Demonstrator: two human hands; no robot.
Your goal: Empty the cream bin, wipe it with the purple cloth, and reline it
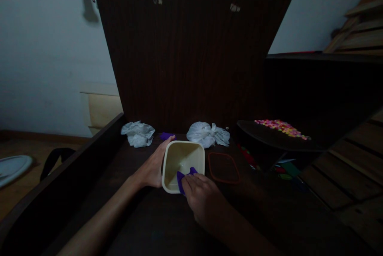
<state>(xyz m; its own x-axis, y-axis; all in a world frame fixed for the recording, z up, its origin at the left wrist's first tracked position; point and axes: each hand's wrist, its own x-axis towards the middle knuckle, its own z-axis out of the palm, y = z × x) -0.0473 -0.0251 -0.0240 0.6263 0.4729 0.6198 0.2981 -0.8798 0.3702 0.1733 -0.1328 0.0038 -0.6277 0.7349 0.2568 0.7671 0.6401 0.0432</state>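
Note:
A cream-coloured plastic container (172,164) is tilted so that its open inside faces me. My left hand (155,165) grips its left wall, thumb up near the rim. In my right hand (199,192) is a bunched purple cloth (180,182), pressed against the inner lower right of the container. The fingertips of that hand are partly hidden by the cloth. Just right of the container lies a flat lid with a reddish-orange rim (224,181) on the dark wooden surface (155,224).
Two knotted white plastic bags (138,134) (201,133) sit along the back panel, a purple piece (166,136) between them. Small colourful pieces (281,127) lie on a dark shelf at right. A raised wooden edge (74,168) runs along the left.

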